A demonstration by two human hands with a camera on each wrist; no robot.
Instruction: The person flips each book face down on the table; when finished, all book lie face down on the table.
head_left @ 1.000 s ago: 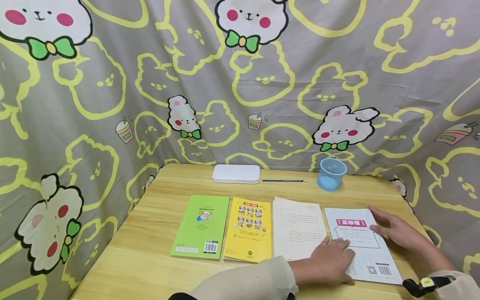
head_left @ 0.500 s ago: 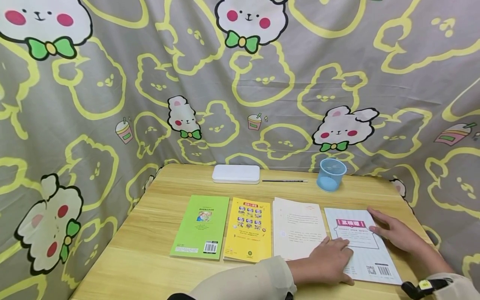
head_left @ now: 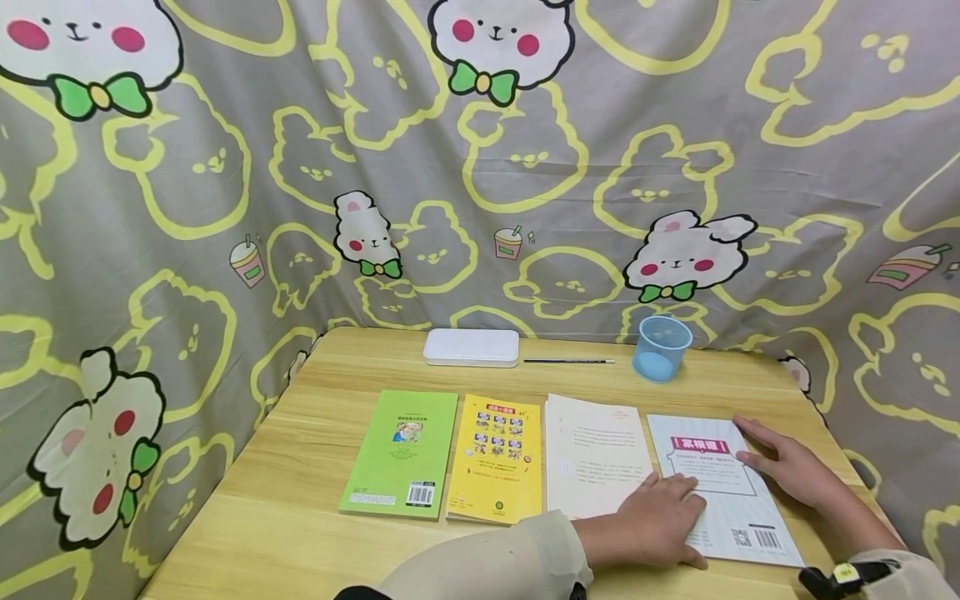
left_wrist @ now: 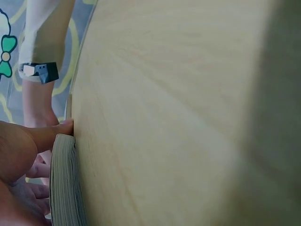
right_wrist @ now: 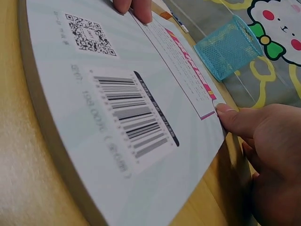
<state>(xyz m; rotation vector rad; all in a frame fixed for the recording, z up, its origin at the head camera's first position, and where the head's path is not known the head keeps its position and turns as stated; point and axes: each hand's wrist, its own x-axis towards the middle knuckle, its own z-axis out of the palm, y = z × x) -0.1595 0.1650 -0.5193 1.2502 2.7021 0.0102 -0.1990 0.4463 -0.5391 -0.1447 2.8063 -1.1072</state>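
Note:
In the head view, a light blue book [head_left: 720,508] with a pink title lies back cover up at the right of a row. My left hand [head_left: 652,521] rests across the seam between it and a cream book [head_left: 596,458], fingers reaching onto both. Seen from the left wrist, the thumb touches beside the thick page edge of a book [left_wrist: 66,183]. My right hand [head_left: 787,467] lies along the blue book's right edge, its thumb touching the cover's border in the right wrist view, where the barcode [right_wrist: 134,120] shows large.
Left of the cream book lie a yellow book [head_left: 495,458] and a green book [head_left: 401,454]. Behind the row are a white case [head_left: 471,347], a dark pencil [head_left: 568,361] and a blue mesh cup [head_left: 662,348]. Patterned grey curtain [head_left: 435,167] surrounds the wooden table [head_left: 247,500].

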